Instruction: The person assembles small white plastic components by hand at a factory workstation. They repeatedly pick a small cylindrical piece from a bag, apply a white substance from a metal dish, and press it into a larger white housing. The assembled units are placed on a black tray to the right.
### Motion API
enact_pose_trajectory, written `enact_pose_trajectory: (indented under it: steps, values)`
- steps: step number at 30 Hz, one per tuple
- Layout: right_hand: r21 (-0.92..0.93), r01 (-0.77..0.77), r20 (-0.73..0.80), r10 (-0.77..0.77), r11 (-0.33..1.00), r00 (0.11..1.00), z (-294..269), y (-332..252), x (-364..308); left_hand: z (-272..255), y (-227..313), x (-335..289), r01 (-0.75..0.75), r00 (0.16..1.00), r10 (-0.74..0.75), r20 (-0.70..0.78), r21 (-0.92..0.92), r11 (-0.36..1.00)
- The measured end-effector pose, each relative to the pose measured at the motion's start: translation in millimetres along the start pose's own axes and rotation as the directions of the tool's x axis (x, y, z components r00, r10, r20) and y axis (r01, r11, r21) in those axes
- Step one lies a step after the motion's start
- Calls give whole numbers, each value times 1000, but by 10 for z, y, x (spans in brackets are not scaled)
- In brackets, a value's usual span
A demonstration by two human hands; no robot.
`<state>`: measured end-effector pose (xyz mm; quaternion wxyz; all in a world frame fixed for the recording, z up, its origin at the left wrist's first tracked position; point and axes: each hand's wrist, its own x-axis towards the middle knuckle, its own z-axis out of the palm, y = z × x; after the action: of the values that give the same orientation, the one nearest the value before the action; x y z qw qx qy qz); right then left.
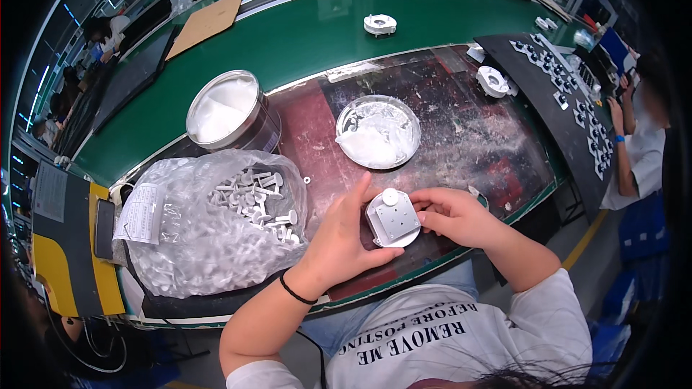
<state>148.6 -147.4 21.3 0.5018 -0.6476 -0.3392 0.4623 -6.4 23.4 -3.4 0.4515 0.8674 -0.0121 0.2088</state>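
Note:
Between my hands, just above the front of the worktable, is a small round white device with a grey metal plate (pixel 398 221) and a white round knob at its far edge. My left hand (pixel 347 230) curves round its left side, thumb at the near rim and fingers at the far side. My right hand (pixel 454 216) grips its right edge with bent fingers. Left of my left hand lies a big clear plastic bag (pixel 194 245), open at the top, with many white flat-headed plastic pins (pixel 256 198). A shallow metal dish (pixel 413 133) holding white grease-like material stands beyond the device.
A metal tin (pixel 252 126) with white contents stands behind the bag. Similar white devices sit at the far right (pixel 493 82) and on the green belt (pixel 380 24). A black board (pixel 577 119) carries rows of small parts. A co-worker's arm (pixel 621 144) is at right.

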Motion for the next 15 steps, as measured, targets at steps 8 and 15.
enact_pose_trajectory:
  steps: [8,15]
  values:
    - [196,31,45,-41,980,998,-184,-429,497,-112,30,12,-141,939,166,-302,102,985]
    - [211,143,-570,3,967,822,-1705,-248,2056,-155,59,43,-153,963,195,-186,216,964]
